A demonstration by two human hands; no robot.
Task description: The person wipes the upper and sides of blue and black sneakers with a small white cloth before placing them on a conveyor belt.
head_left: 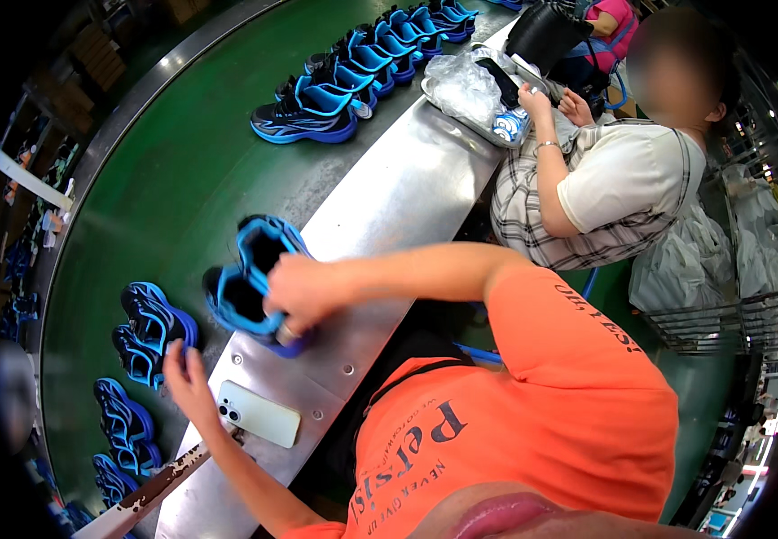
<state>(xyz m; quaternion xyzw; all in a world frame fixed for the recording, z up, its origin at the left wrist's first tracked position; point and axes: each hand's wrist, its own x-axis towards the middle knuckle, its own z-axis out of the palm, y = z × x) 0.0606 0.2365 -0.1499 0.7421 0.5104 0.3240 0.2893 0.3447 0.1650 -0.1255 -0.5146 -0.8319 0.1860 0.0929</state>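
My right hand (303, 289) grips the rim of a black and blue sneaker (243, 310), its fingers curled at the shoe's opening. A matching sneaker (274, 235) stands right beside it, at the edge between the green belt and the metal ledge. My left hand (189, 384) is empty, its fingers apart, close to another pair of black and blue sneakers (151, 319) on the belt. I cannot tell whether its fingertips touch that pair. Below my left hand, a pale smartphone (263, 415) lies on the metal ledge.
The green conveyor belt (173, 171) carries more sneakers (124, 422) at the lower left and a long row (353, 81) at the far end. A co-worker (604, 171) sits at right beside a tray (474, 99) of plastic bags. A chipped metal bar (151, 490) crosses the lower left.
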